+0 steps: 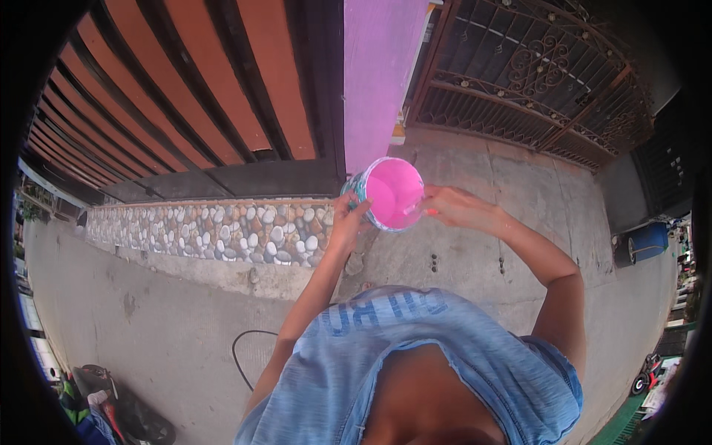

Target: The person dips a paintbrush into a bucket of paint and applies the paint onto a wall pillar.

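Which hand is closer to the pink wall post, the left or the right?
Left. The left hand grips the paint bucket on its left side, just below the pink wall post. The right hand holds the bucket's right rim, farther out over the concrete floor.

Person, seen from above. Shirt (460, 356): light blue, soft faded fabric with a mottled, washed look, loose wide neckline open at the front, darker blue printed lettering across the chest. Sleeves: short, ending at the upper arm; right sleeve edge visible near the shoulder. Forearms: bare, no watch, bands or gloves. Left hand (347, 222) and right hand (456, 208): bare, no rings visible.
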Tool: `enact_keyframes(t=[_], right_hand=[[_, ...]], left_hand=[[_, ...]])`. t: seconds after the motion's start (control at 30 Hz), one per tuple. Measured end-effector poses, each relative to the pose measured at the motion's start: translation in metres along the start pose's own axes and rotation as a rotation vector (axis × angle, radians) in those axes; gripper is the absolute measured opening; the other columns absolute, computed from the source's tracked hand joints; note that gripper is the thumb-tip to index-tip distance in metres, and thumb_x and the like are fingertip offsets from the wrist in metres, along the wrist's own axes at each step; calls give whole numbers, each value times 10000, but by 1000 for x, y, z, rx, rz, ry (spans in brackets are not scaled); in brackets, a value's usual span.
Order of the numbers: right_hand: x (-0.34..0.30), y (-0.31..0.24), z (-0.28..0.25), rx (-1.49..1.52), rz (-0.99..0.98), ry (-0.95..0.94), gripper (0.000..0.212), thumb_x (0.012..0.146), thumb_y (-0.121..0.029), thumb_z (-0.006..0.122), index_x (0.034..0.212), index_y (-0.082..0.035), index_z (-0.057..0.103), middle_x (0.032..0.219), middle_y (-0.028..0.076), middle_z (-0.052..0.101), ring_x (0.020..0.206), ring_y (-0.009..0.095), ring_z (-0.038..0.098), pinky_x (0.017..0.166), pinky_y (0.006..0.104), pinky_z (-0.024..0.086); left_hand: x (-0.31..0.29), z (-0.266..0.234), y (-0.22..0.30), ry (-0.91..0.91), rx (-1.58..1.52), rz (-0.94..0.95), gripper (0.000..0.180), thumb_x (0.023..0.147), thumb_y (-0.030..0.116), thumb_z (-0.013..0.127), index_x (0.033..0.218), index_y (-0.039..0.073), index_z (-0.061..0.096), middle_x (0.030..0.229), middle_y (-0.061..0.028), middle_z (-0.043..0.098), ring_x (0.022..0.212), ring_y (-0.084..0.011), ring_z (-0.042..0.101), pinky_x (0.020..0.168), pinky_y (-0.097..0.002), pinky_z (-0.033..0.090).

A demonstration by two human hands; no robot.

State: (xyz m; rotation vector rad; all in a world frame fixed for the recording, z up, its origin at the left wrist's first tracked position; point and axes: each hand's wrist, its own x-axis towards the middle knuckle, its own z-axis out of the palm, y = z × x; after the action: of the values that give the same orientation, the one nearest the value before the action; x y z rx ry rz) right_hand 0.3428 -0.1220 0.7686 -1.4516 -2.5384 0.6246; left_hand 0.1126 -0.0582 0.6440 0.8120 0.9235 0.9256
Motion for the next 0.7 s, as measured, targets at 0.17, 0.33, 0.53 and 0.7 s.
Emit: enact_keyframes(t=[0.17, 0.33, 0.53, 0.7], right_hand=[[-11, 52, 7, 109, 88, -159, 253, 879, -212, 515, 902, 36, 565, 763, 200, 579, 692, 275, 559, 671, 411, 440], [8, 49, -32, 250, 161, 36, 173, 828, -124, 658, 864, 44, 641, 700, 177, 626, 665, 202, 629, 625, 363, 489], [15, 104, -1, 729, 506, 328, 121, 821, -121, 674, 819, 0, 674, 627, 68, 644, 502, 138, 603, 474, 287, 493], [18, 53, -21, 316, 465, 450, 155, 808, -167, 678, 870, -25, 685, 623, 97, 637, 555, 152, 620, 554, 320, 495]], left_hand=[[20, 18, -34, 38, 4, -87, 191, 826, 142, 688, 835, 149, 497, 1182, -38, 480, 1096, -201, 536, 676, -428, 594], [36, 5, -59, -79, -60, -58, 181, 837, 117, 668, 868, 137, 491, 1168, -45, 484, 1049, -193, 558, 706, -417, 598], [40, 18, -34, -42, -77, 2, 188, 835, 113, 675, 862, 120, 489, 1093, -34, 514, 1020, -203, 567, 677, -391, 588], [51, 3, -20, -37, -89, -42, 176, 850, 139, 663, 798, 137, 495, 1007, -15, 535, 947, -145, 576, 656, -385, 600]])
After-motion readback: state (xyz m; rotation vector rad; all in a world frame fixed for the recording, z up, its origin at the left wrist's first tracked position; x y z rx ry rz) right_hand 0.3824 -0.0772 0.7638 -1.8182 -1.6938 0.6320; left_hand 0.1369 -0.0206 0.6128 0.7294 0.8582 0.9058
